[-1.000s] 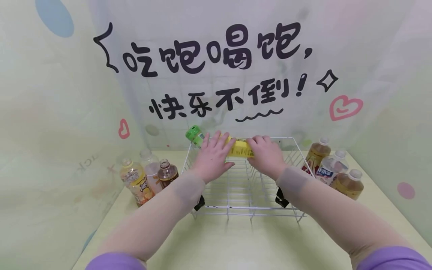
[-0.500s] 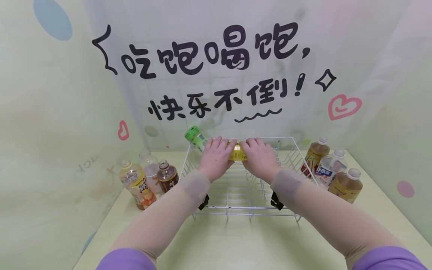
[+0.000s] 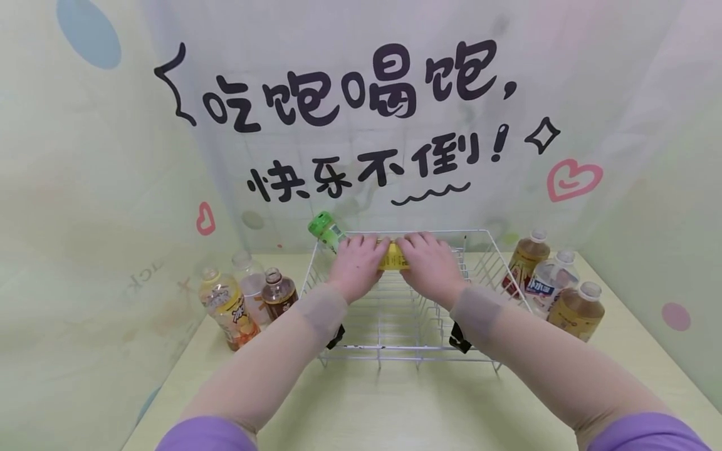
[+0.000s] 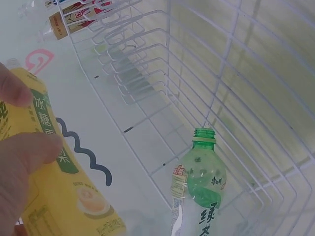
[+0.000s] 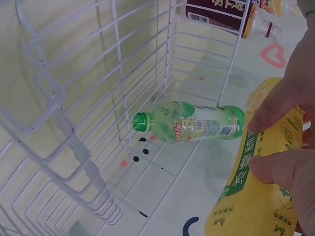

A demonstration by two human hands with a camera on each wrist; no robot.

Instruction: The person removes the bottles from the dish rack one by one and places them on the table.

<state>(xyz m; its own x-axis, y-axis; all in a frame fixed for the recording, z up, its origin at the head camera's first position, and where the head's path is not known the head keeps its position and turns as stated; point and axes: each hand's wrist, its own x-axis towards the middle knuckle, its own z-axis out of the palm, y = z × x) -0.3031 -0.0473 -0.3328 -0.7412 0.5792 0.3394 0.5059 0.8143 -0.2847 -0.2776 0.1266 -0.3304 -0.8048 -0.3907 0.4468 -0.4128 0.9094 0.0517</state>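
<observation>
Both hands hold a yellow-labelled drink bottle [image 3: 393,257] crosswise near the rear rim of a white wire rack [image 3: 397,346]. My left hand [image 3: 356,268] grips its left part and my right hand [image 3: 433,269] its right part, fingers over the top. In both wrist views a thumb and a finger press on the yellow label [image 4: 56,196]. Beside the left hand, a green tea bottle [image 3: 327,230] leans in the rack's back left corner. Its green neck [image 5: 142,122] points down into the rack, its base up.
Left of the rack stand an orange-labelled bottle [image 3: 229,310], a pale bottle [image 3: 251,279] and a dark-labelled bottle [image 3: 280,294]. To the right are a red-labelled bottle [image 3: 526,260], a blue-labelled bottle [image 3: 549,282] and a brown one [image 3: 578,311]. A printed curtain [image 3: 361,138] hangs behind.
The hands have come closer together on the yellow bottle and moved slightly down in view, so less of it shows between them. The left fingers, spread before, now lie together. The green bottle stays.
</observation>
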